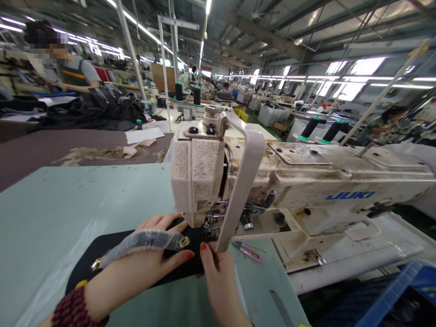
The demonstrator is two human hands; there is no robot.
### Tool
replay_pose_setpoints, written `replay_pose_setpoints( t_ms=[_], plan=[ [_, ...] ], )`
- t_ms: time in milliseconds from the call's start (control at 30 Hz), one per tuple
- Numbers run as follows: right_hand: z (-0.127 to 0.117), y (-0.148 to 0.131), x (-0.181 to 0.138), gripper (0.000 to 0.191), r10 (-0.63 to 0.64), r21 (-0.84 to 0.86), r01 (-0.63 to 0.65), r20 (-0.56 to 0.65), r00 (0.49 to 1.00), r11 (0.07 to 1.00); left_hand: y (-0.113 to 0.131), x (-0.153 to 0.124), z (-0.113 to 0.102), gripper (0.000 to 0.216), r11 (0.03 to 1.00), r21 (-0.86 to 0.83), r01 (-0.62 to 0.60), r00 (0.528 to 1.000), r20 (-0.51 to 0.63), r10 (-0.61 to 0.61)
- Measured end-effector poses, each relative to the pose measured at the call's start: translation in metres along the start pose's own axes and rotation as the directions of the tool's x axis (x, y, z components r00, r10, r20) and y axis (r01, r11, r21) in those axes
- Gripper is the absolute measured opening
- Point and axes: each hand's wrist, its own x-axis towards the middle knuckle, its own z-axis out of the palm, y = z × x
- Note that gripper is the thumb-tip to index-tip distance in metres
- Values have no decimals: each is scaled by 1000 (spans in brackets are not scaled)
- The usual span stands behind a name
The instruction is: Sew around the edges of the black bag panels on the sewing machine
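Observation:
My left hand [155, 247] lies flat on a black piece of material [102, 259] with fingers stretched toward the needle area of a worn white sewing machine [306, 181]. A strip wrapped in clear plastic with a gold buckle [185, 242] crosses under the fingers. My right hand [218, 272] presses the black piece's near edge just below the presser foot [209, 222], thumb and fingers together on it. A dark red beaded bracelet [73, 311] sits on my left wrist.
Pink thread snips [250, 252] lie on the pale green table [85, 200] right of my right hand. A blue crate [402, 290] stands at lower right. A person in a grey shirt [73, 70] works at a far-left table piled with dark fabric. Thread cones [309, 127] stand behind the machine.

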Motion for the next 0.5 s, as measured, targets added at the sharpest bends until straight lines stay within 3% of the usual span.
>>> replay_pose_setpoints(
  t_ms=[300, 500],
  plan=[
    [3, 27, -11, 68, -80, -44, 79, -39, 996, 996, 0, 9, -8, 38, 990, -141, -10, 999, 34, 15],
    [5, 14, -10, 72, -8, -21, 8, -31, 999, 1000, -2, 19, -17, 32, 957, -288, 40, 985, 171, 10]
  ],
)
